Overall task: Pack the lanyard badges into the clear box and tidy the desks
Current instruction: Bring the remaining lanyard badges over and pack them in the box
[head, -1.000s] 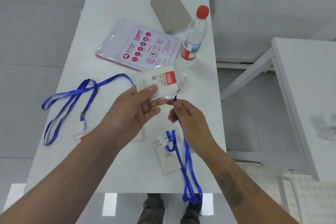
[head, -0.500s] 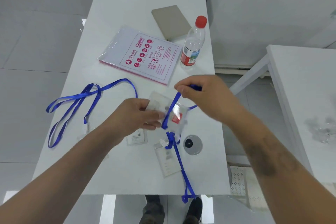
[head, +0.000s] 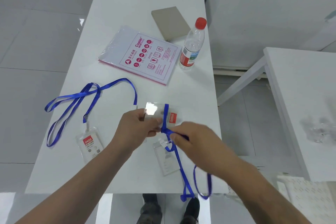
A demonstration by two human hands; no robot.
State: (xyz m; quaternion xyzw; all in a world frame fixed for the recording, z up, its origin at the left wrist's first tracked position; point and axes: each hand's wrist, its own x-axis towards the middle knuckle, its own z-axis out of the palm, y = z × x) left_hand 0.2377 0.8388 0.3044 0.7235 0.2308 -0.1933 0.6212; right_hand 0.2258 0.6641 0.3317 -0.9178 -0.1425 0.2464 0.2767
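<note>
My left hand (head: pixel 135 125) grips a clear badge holder (head: pixel 160 114) with a red label, held above the white desk (head: pixel 127 5). A blue lanyard strap (head: pixel 165 116) crosses over that holder. My right hand (head: pixel 190 138) pinches this strap just below the holder, and its loose loop (head: pixel 201 183) hangs past the desk's front edge. A second badge (head: pixel 89 144) lies at the left with its blue lanyard (head: pixel 72 100) spread out. A third badge (head: pixel 166 158) lies flat under my right hand, its lanyard (head: pixel 185 183) trailing off the front edge. No clear box is in view.
A pack of copier paper (head: pixel 143 54), a grey card box (head: pixel 171 23) and a red-capped water bottle (head: pixel 192 45) sit at the far half of the desk. Another white desk (head: pixel 300 96) stands to the right, with crumpled clear plastic (head: pixel 320 129) on it.
My right hand came down from above the badge holder to below it, carrying the blue strap around the holder. My left hand kept its grip on the holder.
</note>
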